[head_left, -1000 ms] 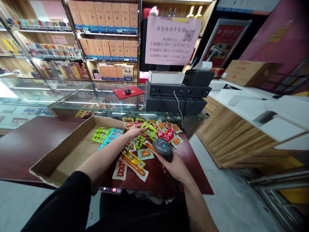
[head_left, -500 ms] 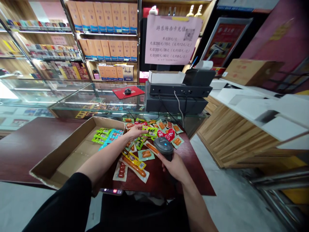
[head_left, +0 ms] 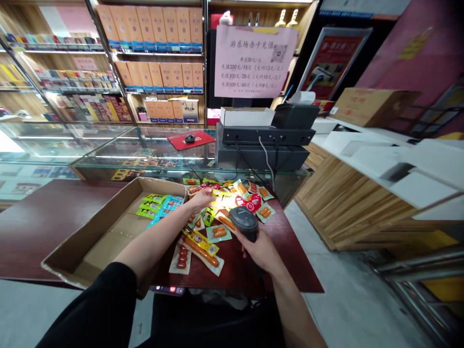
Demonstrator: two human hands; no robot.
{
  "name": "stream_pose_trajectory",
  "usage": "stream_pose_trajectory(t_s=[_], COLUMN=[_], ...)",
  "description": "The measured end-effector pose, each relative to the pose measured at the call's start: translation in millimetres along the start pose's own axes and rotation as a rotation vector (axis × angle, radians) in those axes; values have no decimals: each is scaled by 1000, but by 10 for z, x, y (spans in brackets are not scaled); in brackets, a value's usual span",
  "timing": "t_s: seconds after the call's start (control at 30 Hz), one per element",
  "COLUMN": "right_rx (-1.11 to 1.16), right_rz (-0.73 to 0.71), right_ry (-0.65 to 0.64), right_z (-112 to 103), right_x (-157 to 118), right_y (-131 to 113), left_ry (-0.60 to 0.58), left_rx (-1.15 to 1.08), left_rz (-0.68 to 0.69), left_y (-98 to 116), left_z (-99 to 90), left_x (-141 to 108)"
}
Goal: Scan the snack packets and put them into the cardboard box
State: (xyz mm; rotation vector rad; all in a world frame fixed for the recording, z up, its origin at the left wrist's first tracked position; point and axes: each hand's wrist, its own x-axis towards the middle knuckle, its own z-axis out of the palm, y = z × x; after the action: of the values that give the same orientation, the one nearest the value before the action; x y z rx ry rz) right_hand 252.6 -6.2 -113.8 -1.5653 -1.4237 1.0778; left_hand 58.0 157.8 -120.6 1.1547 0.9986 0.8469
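My left hand [head_left: 201,199] pinches the left end of a yellow-green snack packet [head_left: 224,198] above the pile. In my right hand [head_left: 259,249] is a dark barcode scanner [head_left: 243,220], its head pointing at that packet, which is brightly lit. Around them lie wrapped sausages, among them a two-piece pack [head_left: 219,233], a long sausage [head_left: 201,251], a red sausage pack [head_left: 181,258] and a red packet [head_left: 249,202]. A yellow packet [head_left: 203,239] lies beside the long sausage. Left of my hands, a cardboard box [head_left: 90,220] holds green packets [head_left: 150,205] and blue packets [head_left: 168,209].
All this rests on a dark red table [head_left: 290,256]. Behind it stands a glass counter [head_left: 152,145] with a red mouse pad [head_left: 181,140] and a black cash register unit [head_left: 263,152]. A phone [head_left: 167,290] sits at the near edge. White-topped wooden cabinets [head_left: 348,203] stand right.
Bright light now falls on the packet in my left hand, and the blue light on top of the scanner is gone. Both hands stay nearly in place; the view shifts slightly.
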Motion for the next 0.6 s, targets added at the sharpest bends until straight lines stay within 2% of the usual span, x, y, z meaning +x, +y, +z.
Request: stream_pose_trajectory(t_s=[0.17,0.3,0.4,0.5,0.6], right_rx=[-2,-9,-6,-4,-34], right_rz=[9,7,14,10,-12], right_ry=[11,10,10,-3,-34], right_z=[-1,-24,-38,-15,53], right_x=[-12,-24,-2,57,121], right_y=[-3,-45,-98,-159,-233], left_ry=[-112,-107,-41,19,75], left_rx=[-130,-133,-131,-137,-107], left_rz=[-2,-37,-78,-75,-89], left_y=[-18,-16,88,309,543], left_z=[2,-11,-98,-358,-838], left_x=[6,31,37,-26,-201])
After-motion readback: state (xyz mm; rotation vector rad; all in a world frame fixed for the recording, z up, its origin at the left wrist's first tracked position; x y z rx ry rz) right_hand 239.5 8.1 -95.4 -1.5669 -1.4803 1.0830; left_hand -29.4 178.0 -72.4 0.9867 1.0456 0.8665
